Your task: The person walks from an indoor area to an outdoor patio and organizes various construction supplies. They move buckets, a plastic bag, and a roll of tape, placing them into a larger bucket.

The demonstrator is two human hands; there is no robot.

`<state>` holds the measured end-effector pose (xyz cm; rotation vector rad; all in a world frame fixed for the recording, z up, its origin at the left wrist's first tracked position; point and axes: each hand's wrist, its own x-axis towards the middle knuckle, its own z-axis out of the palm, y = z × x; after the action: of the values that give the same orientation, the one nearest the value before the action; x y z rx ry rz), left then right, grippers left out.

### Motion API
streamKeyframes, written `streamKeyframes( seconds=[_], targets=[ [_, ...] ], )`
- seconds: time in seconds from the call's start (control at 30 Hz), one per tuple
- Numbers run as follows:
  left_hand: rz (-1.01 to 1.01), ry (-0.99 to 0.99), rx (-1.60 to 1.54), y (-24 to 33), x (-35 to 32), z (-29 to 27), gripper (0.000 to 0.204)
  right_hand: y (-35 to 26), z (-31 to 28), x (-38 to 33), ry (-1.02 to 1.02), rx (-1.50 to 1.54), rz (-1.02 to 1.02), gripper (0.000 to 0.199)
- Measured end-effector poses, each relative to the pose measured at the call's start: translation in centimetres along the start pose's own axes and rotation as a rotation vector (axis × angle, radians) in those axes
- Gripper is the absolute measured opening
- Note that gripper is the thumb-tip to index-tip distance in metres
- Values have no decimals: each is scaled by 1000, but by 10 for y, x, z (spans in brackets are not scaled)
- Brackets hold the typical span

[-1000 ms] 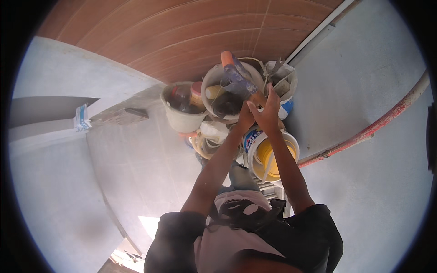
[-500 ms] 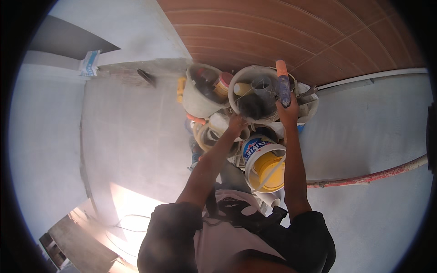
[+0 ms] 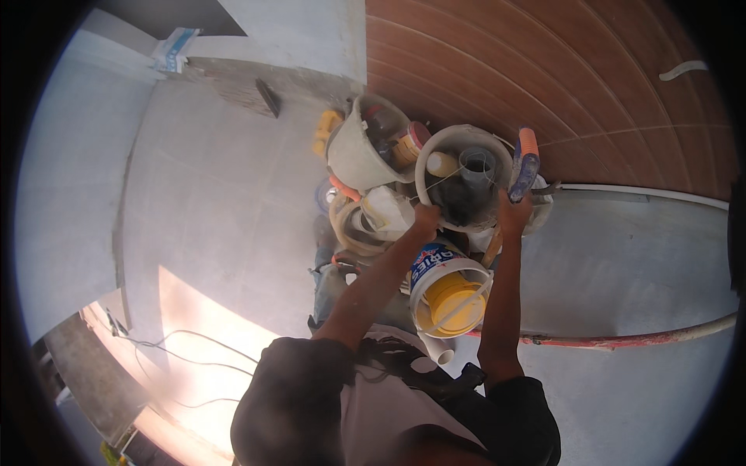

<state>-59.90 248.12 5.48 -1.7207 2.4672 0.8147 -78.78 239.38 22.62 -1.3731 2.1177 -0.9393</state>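
My left hand (image 3: pixel 426 218) is closed on the near-left rim of a round pale bucket (image 3: pixel 426 159). Inside the bucket are a grey pipe piece (image 3: pixel 477 163), a yellowish bottle-like item (image 3: pixel 442 164) and dark material. Beside the bucket's right rim, my right hand (image 3: pixel 514 210) is closed around a tool with an orange-and-purple handle (image 3: pixel 526 165), its end pointing up. Its working end cannot be made out. Below that hand a wooden stick (image 3: pixel 493 247) shows. Between my forearms a white paint bucket (image 3: pixel 423 311) lies tilted, with a yellow container (image 3: pixel 457 304) in it.
Another pale bucket (image 3: pixel 350 159) holds a red-lidded tub (image 3: pixel 413 144). A coiled hose (image 3: pixel 342 233) and white sack (image 3: pixel 388 211) lie nearer. A red-and-white pole (image 3: pixel 606 341) crosses the floor at right. Brown panelling (image 3: pixel 497 70) stands behind; cables (image 3: pixel 194 346) lie at left.
The view has shifted, so the buckets now appear lower and further right. My right hand still grips the handled tool, now tilted more to the right. My left hand stays by the bucket's near rim.
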Motion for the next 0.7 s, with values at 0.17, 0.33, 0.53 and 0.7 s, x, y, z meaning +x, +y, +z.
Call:
streamKeyframes(
  seconds=[0.17, 0.33, 0.53, 0.7],
  targets=[
    [-20, -28, -3, 1, -4, -21, 29, -1, -3, -2, 163, 23, -255, 33],
    [-46, -63, 0, -7, -7, -67, 32, -4, -4, -13, 214, -31, -183, 41],
    [11, 117, -50, -9, -19, -119, 24, -5, -7, -17, 287, 23, -312, 45],
    [38, 99, -13, -23, -24, -127, 31, -7, -11, -14, 277, 100, -251, 45]
  ],
)
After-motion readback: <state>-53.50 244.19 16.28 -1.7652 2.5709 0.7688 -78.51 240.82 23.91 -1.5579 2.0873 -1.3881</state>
